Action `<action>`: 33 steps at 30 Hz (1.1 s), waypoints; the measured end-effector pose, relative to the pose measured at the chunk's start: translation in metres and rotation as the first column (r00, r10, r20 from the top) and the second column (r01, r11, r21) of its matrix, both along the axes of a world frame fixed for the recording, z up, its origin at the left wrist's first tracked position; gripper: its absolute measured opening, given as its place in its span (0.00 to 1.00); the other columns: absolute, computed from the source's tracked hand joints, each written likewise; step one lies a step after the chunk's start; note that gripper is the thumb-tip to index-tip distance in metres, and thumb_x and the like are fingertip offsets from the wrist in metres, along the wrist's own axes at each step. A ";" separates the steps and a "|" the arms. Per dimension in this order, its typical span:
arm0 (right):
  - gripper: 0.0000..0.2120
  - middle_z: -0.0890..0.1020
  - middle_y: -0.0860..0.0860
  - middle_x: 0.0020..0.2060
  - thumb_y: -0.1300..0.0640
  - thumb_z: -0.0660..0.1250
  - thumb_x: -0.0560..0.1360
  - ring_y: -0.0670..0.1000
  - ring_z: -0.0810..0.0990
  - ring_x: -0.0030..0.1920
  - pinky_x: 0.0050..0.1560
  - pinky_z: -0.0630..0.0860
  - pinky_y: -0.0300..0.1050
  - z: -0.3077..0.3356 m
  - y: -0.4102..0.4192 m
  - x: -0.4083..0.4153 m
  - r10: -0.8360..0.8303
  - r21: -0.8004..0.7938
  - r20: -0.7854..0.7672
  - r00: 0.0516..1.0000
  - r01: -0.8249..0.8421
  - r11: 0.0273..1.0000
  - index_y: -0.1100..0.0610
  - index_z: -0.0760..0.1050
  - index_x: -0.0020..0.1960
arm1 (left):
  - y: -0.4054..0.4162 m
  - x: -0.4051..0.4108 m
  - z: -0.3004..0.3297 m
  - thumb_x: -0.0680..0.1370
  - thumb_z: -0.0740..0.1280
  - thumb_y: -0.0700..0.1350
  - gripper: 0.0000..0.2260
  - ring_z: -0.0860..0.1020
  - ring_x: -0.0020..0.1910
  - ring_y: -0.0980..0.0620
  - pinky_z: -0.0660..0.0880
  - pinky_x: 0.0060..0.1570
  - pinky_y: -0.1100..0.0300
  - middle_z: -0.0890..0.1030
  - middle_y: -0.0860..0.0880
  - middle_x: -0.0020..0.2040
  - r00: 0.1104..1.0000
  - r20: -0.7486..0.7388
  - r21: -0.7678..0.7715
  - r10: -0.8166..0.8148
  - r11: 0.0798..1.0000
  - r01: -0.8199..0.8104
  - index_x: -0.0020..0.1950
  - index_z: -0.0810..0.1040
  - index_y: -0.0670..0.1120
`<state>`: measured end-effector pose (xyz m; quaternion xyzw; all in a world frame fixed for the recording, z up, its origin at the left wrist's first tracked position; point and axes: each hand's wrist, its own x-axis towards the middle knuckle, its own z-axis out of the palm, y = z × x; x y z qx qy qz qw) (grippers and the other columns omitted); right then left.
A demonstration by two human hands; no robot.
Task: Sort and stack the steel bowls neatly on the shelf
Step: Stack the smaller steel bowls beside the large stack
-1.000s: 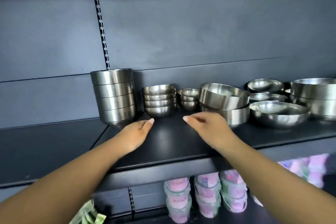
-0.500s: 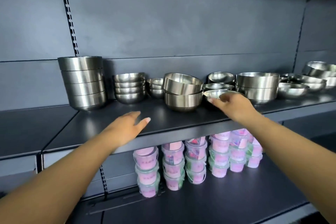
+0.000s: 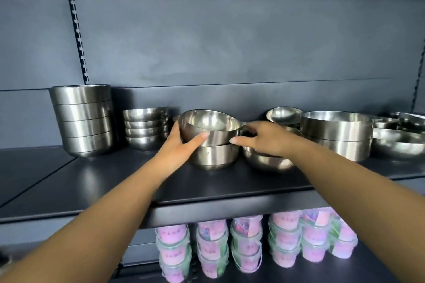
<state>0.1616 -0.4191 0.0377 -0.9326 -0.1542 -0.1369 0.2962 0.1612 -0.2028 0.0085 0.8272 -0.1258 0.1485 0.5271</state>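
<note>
Left hand [image 3: 178, 149] grips the tilted top bowl [image 3: 208, 126] from its left, fingers wrapped on the wall, right hand [image 3: 264, 138] spread, touching its right rim.

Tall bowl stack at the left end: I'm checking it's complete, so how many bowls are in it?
4 bowls in the tall stack, nested one above another at the left end of the shelf, beside the shorter stack of small bowls. More could be nested inside, unseen.
</note>
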 end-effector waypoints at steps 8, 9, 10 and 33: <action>0.20 0.83 0.49 0.51 0.42 0.69 0.68 0.51 0.79 0.56 0.63 0.71 0.50 0.006 0.001 0.022 0.168 0.184 -0.008 0.986 -0.164 0.969 0.54 0.80 0.53 | -0.007 0.006 -0.006 0.55 0.62 0.74 0.42 0.71 0.46 0.68 0.66 0.47 0.68 0.74 0.63 0.48 0.993 -0.067 -0.138 0.093 0.985 -0.102 0.61 0.67 0.50; 0.22 0.83 0.49 0.51 0.41 0.69 0.67 0.50 0.79 0.56 0.63 0.71 0.51 0.009 0.001 0.022 0.175 0.188 -0.012 0.985 -0.170 0.967 0.55 0.80 0.54 | -0.008 0.007 -0.006 0.53 0.62 0.74 0.42 0.70 0.46 0.70 0.65 0.49 0.66 0.73 0.64 0.47 0.992 -0.080 -0.138 0.096 0.985 -0.106 0.60 0.67 0.51; 0.23 0.83 0.49 0.51 0.41 0.69 0.66 0.50 0.79 0.56 0.64 0.71 0.51 0.010 0.000 0.023 0.180 0.190 -0.020 0.983 -0.173 0.966 0.55 0.80 0.54 | -0.008 0.007 -0.006 0.53 0.61 0.75 0.42 0.69 0.46 0.70 0.65 0.50 0.64 0.72 0.65 0.47 0.991 -0.090 -0.135 0.100 0.985 -0.111 0.59 0.66 0.51; 0.37 0.82 0.47 0.52 0.30 0.68 0.49 0.49 0.79 0.55 0.62 0.72 0.49 -0.002 0.117 0.024 0.381 0.141 -0.135 0.915 -0.363 0.921 0.51 0.78 0.52 | 0.109 -0.039 -0.016 0.58 0.70 0.71 0.45 0.74 0.60 0.59 0.68 0.62 0.61 0.76 0.55 0.62 0.976 -0.023 -0.077 0.216 0.973 -0.217 0.67 0.67 0.47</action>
